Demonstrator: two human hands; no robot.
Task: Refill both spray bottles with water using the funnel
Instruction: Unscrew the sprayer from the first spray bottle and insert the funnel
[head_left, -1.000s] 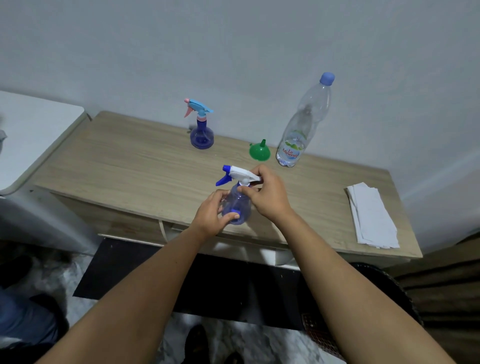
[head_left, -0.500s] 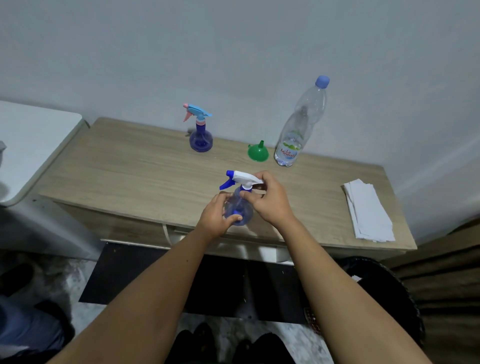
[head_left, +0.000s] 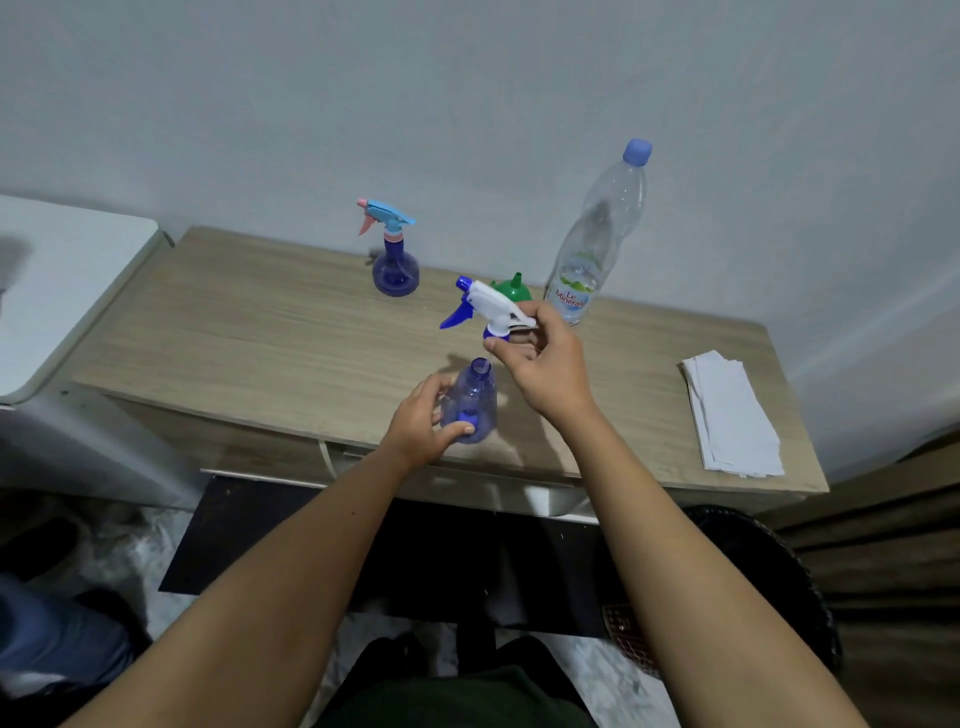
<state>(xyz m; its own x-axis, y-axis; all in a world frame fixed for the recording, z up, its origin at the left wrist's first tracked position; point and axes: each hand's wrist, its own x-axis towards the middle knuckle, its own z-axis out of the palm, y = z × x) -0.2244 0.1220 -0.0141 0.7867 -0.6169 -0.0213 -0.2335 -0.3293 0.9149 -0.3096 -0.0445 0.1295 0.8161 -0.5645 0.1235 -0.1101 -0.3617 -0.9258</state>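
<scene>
My left hand (head_left: 422, 422) grips a small clear blue spray bottle body (head_left: 471, 400) standing near the front edge of the wooden table (head_left: 249, 332); its neck is uncovered. My right hand (head_left: 545, 364) holds the white and blue spray head (head_left: 485, 307) lifted above and apart from that bottle. A second blue spray bottle (head_left: 395, 260) with a light blue and pink head stands at the back of the table. A green funnel (head_left: 514, 288) lies upside down behind the spray head, partly hidden. Beside it stands a tall clear water bottle (head_left: 597, 239) with a blue cap.
A stack of white paper napkins (head_left: 727, 415) lies at the table's right end. A white surface (head_left: 57, 280) adjoins the table on the left. A pale wall rises right behind the table. A dark round basket (head_left: 769, 561) sits on the floor, lower right.
The spray head has come off the near bottle; my right hand has lifted it up and away. My left hand still holds the bottle body in place.
</scene>
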